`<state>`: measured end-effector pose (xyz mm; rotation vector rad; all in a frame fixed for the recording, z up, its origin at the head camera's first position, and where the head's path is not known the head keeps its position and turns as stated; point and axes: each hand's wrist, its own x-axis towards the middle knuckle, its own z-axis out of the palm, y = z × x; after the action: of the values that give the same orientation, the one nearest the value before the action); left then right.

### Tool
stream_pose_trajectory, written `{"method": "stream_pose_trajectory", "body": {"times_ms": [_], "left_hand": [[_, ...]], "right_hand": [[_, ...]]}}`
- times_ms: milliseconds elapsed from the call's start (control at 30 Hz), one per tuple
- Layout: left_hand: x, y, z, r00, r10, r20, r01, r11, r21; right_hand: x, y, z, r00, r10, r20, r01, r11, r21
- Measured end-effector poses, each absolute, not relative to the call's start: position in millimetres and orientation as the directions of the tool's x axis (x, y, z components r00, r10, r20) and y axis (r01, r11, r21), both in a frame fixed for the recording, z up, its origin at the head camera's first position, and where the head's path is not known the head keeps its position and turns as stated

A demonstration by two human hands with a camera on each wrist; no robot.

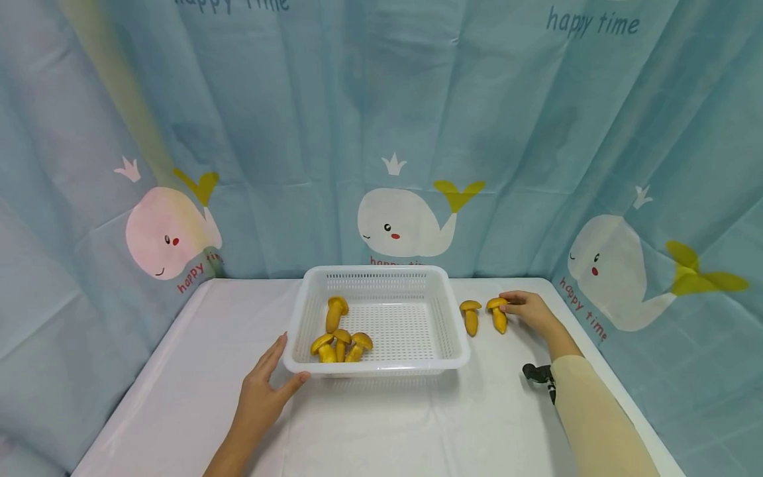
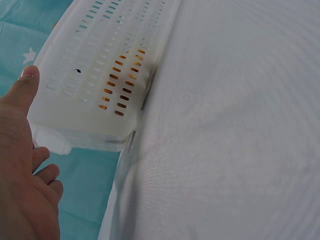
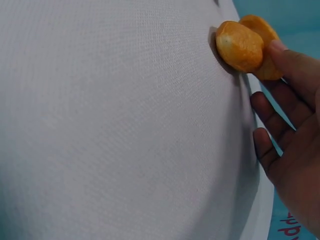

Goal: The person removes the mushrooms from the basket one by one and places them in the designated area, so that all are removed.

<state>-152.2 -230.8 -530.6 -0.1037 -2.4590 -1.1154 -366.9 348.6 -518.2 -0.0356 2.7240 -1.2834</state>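
A white plastic basket [image 1: 381, 366] stands on the table with several yellow-brown mushrooms [image 1: 337, 315] in its left part. My left hand [image 1: 262, 391] is at the basket's front left corner, fingers along the left side and thumb by the front rim. In the left wrist view the thumb [image 2: 30, 82] touches the basket's rim [image 2: 45, 107]. To the right of the basket, my right hand [image 1: 530, 311] pinches a mushroom [image 1: 497, 315] by its cap, thumb and fingers on either side. That mushroom [image 3: 240, 47] lies on the cloth. Another mushroom [image 1: 471, 318] lies between it and the basket.
A black object [image 1: 538, 373], partly covered by the right sleeve [image 1: 596, 417], lies on the white-covered table [image 1: 405, 430]. A blue curtain [image 1: 298, 132] printed with whales surrounds the table's back and sides.
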Motion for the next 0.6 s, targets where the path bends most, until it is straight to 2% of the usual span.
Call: {"method": "stream_pose_trajectory", "body": {"times_ms": [300,600], "left_hand": [[-153,-230,-532,-0.899,-0.107,0.424,0.251,0.668,0.701],[-153,-232,-531,-0.900,-0.106,0.423,0.249,0.671,0.699]], "right_hand": [[-362,349,-509,-0.990,-0.084,-0.113,0.033,0.641,-0.767],[-356,339,-487,-0.993,-0.116,0.008,-0.079,0.621,-0.780]]}}
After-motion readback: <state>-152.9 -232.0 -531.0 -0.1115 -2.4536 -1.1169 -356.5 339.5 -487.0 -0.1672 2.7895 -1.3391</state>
